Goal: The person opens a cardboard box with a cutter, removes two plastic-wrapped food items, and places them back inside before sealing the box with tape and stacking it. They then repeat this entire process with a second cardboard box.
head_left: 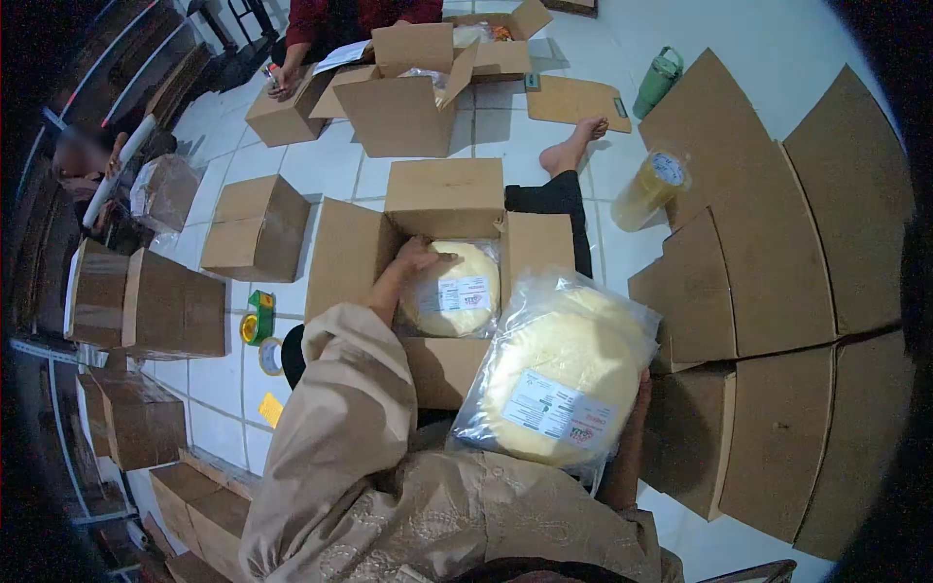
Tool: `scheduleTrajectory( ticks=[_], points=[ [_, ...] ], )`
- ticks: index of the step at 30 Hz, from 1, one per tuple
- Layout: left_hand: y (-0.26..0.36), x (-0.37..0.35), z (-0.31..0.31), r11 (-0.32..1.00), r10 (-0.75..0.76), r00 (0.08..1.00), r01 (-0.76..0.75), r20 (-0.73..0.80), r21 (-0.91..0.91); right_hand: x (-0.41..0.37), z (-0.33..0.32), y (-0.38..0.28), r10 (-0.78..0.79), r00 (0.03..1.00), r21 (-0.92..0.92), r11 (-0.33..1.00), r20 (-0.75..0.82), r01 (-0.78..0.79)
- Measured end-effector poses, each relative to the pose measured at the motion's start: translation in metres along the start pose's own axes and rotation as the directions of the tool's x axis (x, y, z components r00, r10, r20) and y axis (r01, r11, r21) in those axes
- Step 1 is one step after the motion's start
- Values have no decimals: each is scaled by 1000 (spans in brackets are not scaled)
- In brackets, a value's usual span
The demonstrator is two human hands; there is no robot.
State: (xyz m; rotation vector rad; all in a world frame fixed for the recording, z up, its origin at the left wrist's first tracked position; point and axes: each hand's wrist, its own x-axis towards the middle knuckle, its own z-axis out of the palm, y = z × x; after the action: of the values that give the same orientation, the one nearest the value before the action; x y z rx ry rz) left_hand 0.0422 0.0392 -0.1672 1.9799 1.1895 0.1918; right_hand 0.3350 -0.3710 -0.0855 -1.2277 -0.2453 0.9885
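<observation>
An open cardboard box [444, 185] stands in front of me with its flaps spread. Inside lies a round pale-yellow slab in clear plastic [476, 262], with a white printed label on top. My left hand [418, 257] reaches into the box and rests on the slab's upper left part, fingers stretched out. Against my lap, a second bagged pale-yellow slab [544, 360] is tilted over the box's near right corner, its label facing up. My right hand [637, 398] grips this one by its right edge, most of the fingers hidden behind the bag.
Flattened cardboard sheets [787, 253] cover the right side, beside a stack of clear tape rolls [651, 189] and a green tumbler [660, 82]. Closed boxes [255, 228] stand on the left, near a green tape dispenser [258, 319]. Across from me, a person's hand [284, 83] holds a pen.
</observation>
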Motion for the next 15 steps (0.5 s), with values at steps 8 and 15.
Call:
scheduleTrajectory(
  ticks=[8,15],
  points=[
    [83,-41,-71,962,-136,938,48,320,268,-8,16,-11,38,998,34,999,-46,-37],
    [152,-90,-95,853,26,970,-148,243,500,-2,10,-9,66,997,67,995,39,-69]
  ],
)
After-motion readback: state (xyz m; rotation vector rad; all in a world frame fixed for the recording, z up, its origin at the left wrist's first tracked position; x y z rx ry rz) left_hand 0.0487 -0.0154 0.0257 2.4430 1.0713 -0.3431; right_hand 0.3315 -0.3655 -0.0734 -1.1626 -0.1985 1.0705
